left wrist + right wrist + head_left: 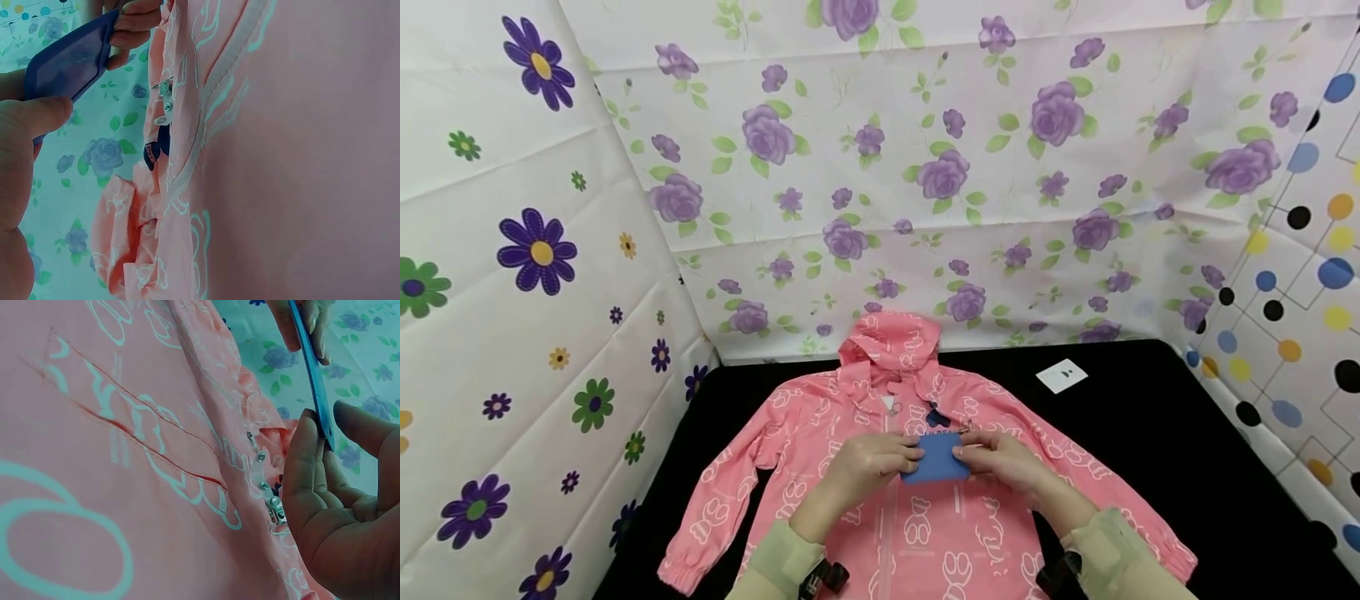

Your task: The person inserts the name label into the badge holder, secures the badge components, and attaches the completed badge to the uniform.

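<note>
A blue badge holder (936,457) is held over the front of a pink hooded jacket (917,521). My left hand (867,467) pinches its left edge, the thumb lying on its face in the left wrist view. At the opposite edge my right hand (1003,458) grips it between thumb and fingers. The holder (72,59) shows a clear window inside a blue frame. A metal clip with a clear snap strap (269,494) shows beside the jacket's folds in the right wrist view. Edge-on there, the holder (315,375) looks thin.
A white card (1062,376) with a small picture lies on the black tabletop (1142,408) at the back right. The jacket's sleeves (711,504) spread to both sides, its hood (891,340) toward the back. Flowered cloth walls (865,183) stand behind and at the left.
</note>
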The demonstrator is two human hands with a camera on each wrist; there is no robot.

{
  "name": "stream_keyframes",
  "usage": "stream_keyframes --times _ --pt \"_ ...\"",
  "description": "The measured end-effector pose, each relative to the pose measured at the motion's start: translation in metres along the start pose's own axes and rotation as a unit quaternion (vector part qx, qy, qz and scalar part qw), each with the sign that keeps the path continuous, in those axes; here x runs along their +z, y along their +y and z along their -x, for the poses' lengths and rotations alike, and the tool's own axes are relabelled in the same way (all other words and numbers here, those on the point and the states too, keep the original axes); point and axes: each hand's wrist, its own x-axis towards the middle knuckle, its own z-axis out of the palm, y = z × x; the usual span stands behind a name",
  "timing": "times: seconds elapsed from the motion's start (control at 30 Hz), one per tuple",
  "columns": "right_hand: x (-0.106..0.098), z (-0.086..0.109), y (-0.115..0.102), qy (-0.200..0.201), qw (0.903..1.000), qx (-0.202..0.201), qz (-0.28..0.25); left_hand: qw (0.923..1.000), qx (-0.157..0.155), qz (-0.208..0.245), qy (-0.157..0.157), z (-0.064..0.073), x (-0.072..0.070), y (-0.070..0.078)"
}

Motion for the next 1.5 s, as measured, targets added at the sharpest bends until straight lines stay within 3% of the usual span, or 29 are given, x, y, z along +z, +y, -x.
stream_keyframes --times 0.37,0.77,0.97,1.17,1.3,1.5 --pt "0.0 0.0 0.0 0.003 0.9997 0.0 0.026 0.9996 -0.027 0.008 -0.002 0.004 0.001 0.002" --pt "-0.001 -0.001 -0.001 -0.023 0.9996 -0.001 0.014 0.999 -0.041 -0.009 -0.016 0.006 -0.002 0.004" --pt "-0.003 -0.003 0.0 -0.026 0.9996 -0.003 0.011 0.9952 -0.09 0.0 -0.037 0.009 -0.002 0.004" --pt "-0.008 -0.005 0.001 -0.021 0.9998 -0.001 -0.002 0.9888 -0.149 -0.01 0.003 0.012 -0.001 0.002" --pt "-0.009 -0.005 0.002 -0.013 0.9998 0.006 -0.01 0.9767 -0.21 0.008 0.041 0.015 -0.003 0.001" --pt "-0.008 -0.003 0.004 -0.01 0.9999 0.007 -0.007 0.9573 -0.279 0.033 0.068 0.021 -0.003 0.002"
